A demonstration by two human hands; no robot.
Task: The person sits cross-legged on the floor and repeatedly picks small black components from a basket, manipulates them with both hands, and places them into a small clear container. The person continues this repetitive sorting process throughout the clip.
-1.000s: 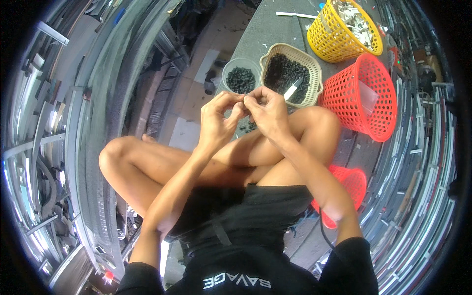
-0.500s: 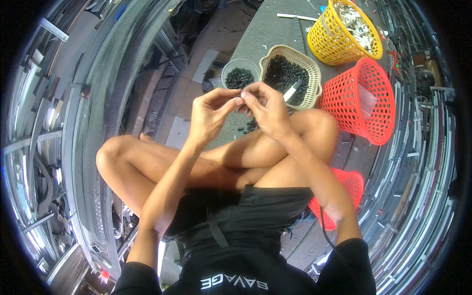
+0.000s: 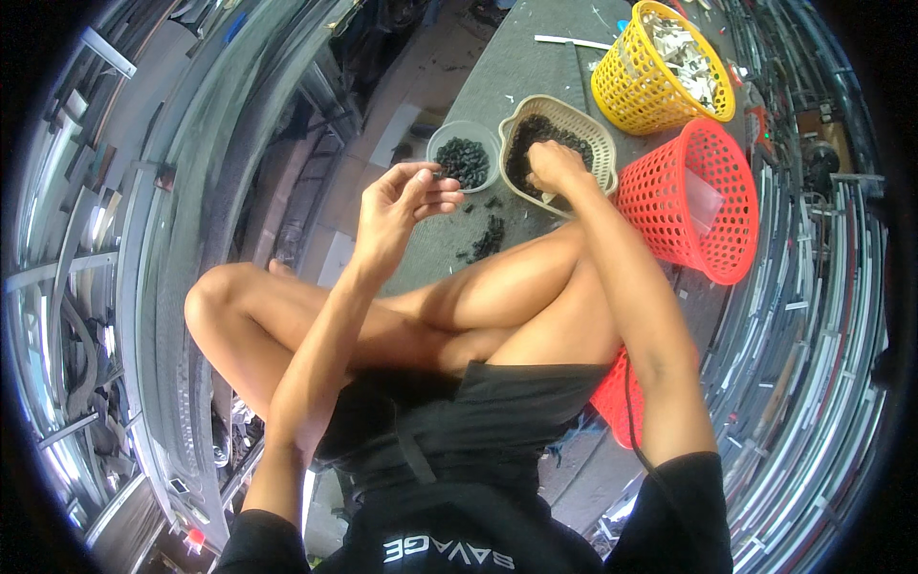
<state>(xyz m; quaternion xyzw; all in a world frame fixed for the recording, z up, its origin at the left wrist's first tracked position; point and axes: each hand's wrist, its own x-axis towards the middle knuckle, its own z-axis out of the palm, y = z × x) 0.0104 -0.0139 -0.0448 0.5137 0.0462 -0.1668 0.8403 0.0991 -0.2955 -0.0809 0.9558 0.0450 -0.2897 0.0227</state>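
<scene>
My left hand (image 3: 397,206) is up near the rim of a round see-through tub (image 3: 491,143), thumb and forefinger drawn narrow at the tips, the other 3 fingers loosely stretched out to the right. There seems to be a small dark bit at that pinch, but it is too small in my view to be sure, so I cannot tell whether I hold it.

My right hand (image 3: 555,167) reaches down into a beige basket (image 3: 602,153), its fingers bent among the black pieces (image 3: 521,153) there; the back of my hand hides the fingertips, and I cannot tell if they hold anything. The tub has a heap of small black lumps (image 3: 461,163) in it and stands just beside the beige basket, to its left. More loose black bits (image 3: 489,239) lie scattered on the grey surface (image 3: 440,239), between the tub and my crossed legs (image 3: 449,306).

Beyond my right hand, 1 yellow basket (image 3: 626,86) holds white scraps (image 3: 681,57). Nearer me are 2 red baskets: a tilted red basket (image 3: 660,187) with a pale sheet (image 3: 703,203) inside, and a lower red basket (image 3: 617,397) partly hidden by my right arm.
</scene>
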